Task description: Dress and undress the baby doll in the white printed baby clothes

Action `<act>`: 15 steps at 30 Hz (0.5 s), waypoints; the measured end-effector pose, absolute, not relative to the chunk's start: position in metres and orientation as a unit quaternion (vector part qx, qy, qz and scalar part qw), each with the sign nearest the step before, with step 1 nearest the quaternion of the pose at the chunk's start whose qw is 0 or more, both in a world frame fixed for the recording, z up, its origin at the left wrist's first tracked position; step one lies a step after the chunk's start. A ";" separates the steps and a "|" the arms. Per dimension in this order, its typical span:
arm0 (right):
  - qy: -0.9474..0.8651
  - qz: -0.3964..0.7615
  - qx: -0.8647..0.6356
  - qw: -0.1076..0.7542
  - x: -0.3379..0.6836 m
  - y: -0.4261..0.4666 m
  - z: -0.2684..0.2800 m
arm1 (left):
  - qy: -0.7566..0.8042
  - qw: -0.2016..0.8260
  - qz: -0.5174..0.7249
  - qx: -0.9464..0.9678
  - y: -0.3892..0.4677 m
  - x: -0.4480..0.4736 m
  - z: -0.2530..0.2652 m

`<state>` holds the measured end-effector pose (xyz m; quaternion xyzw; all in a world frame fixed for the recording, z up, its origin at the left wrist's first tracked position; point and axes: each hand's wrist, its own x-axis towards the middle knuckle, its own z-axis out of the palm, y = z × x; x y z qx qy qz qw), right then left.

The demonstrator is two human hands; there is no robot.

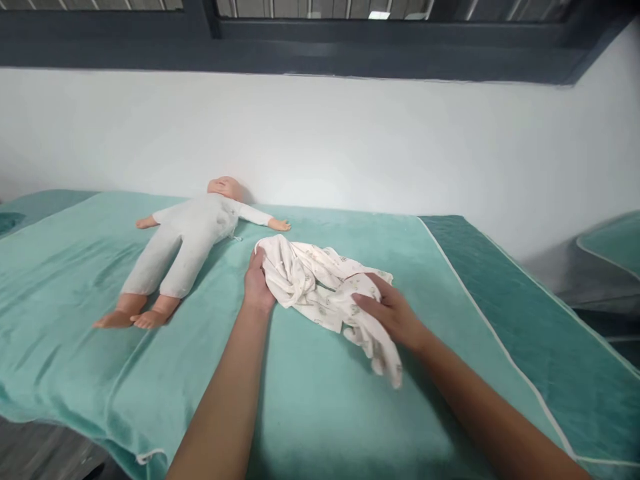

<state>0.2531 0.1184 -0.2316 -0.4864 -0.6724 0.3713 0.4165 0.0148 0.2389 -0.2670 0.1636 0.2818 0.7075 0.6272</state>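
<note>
A crumpled white baby garment with a small print is stretched between my two hands just above the bed cover. My left hand grips its bunched left end, the fingers partly hidden behind the fabric. On the other side, my right hand pinches the cloth between thumb and fingers. A narrow part like a sleeve or leg dangles below the right hand. To the left, a baby doll in a white bodysuit lies on its back, arms spread and feet toward me, apart from both hands.
The bed carries a light green cover with a darker green band on the right. Behind it rises a white wall below a dark window frame. Another green-covered surface shows at the far right.
</note>
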 end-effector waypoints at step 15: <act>-0.526 0.081 -0.821 0.208 0.454 0.074 -0.261 | 0.287 0.617 0.688 0.254 0.230 0.018 -0.266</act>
